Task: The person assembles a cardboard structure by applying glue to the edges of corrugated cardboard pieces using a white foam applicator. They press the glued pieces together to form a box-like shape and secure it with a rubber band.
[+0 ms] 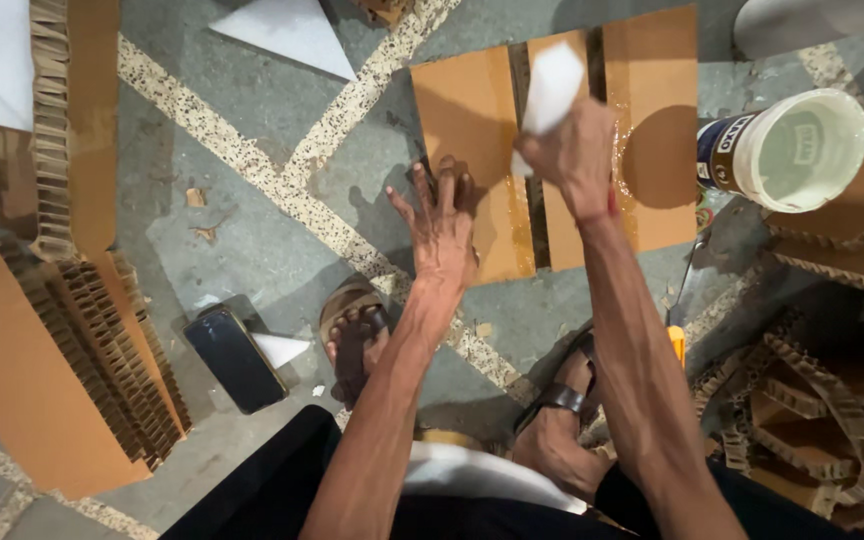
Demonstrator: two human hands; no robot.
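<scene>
Cardboard pieces (pixel 472 130), brown and flat, lie side by side on a grey stone floor (pixel 252 230) crossed by pale speckled bands, seen from a head camera looking straight down. They sit in the upper middle of the view, ahead of the person's feet, and their near parts look wet and shiny. Left hand (pixel 442 225) lies flat on the lower edge of the left piece, fingers spread, gripping nothing. Right hand (pixel 574 152) is closed around a white flat scrap (pixel 554 85), which stands up from the fist over a narrow strip between the left piece and a wider brown panel (pixel 652 110) on the right. Just right of that panel a white plastic bucket (pixel 797 150) with a dark printed label lies tilted, its open mouth facing the camera. Both forearms reach forward from the bottom of the frame. Below them are two feet in brown sandals (pixel 352 320), apart from each other on the floor. A black phone (pixel 235 358) lies screen up to the left of the left foot, with a small white scrap just beside it. Stacks of brown honeycomb cardboard (pixel 82 370) fill the left edge, and more honeycomb offcuts (pixel 812 410) are heaped at the lower right. A white triangular sheet (pixel 287 35) lies on the floor near the top.
</scene>
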